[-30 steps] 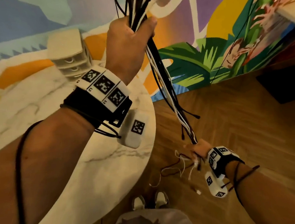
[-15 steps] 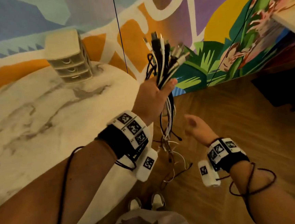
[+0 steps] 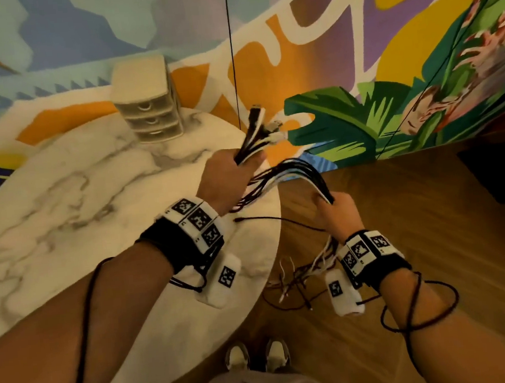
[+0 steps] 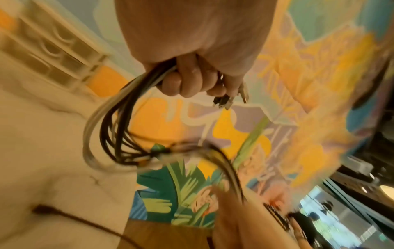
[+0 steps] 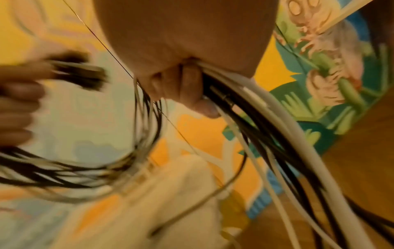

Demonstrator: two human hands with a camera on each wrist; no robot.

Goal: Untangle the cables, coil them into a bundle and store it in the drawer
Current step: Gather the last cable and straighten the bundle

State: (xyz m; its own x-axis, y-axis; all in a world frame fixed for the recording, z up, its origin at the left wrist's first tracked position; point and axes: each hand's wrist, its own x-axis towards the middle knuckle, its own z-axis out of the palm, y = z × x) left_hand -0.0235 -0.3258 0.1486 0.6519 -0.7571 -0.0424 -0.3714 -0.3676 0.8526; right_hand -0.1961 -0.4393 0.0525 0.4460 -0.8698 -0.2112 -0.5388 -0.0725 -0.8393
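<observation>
A bundle of black and white cables (image 3: 289, 172) arcs between my two hands above the table's right edge. My left hand (image 3: 231, 174) grips the bundle just below its plug ends (image 3: 262, 126), which fan upward; its curled fingers (image 4: 185, 80) wrap the cables (image 4: 110, 128). My right hand (image 3: 335, 211) grips the same bundle lower down, fingers (image 5: 187, 87) curled round the cables (image 5: 266, 128). The loose tails (image 3: 301, 275) hang to the wooden floor. A small beige drawer unit (image 3: 149, 102) with all three drawers shut stands at the table's far side.
The round white marble table (image 3: 78, 200) lies to the left, and a wooden floor (image 3: 432, 236) to the right. A painted mural wall (image 3: 355, 60) runs behind. A thin black cord (image 3: 232, 55) hangs down the wall. My shoes (image 3: 256, 356) stand by the table's edge.
My left hand has come down from overhead to table height with the plug ends. My right hand let go of the tails, rose, and now grips the bundle higher up, bending it into an arc.
</observation>
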